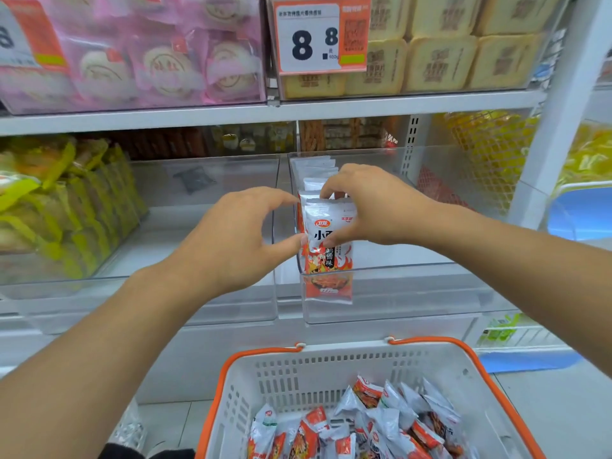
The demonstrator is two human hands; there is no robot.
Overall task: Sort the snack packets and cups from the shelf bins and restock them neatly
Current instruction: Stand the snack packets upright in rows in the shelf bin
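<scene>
While both hands hold the front snack packet (326, 246) inside the clear bin (381, 293), the right hand (371, 207) pinches its top and the left hand (238, 240) touches its side. Best to push it straight against the row behind, above the basket (463, 376).

White metal shelving (231, 114) above pale floor (556, 409).
</scene>
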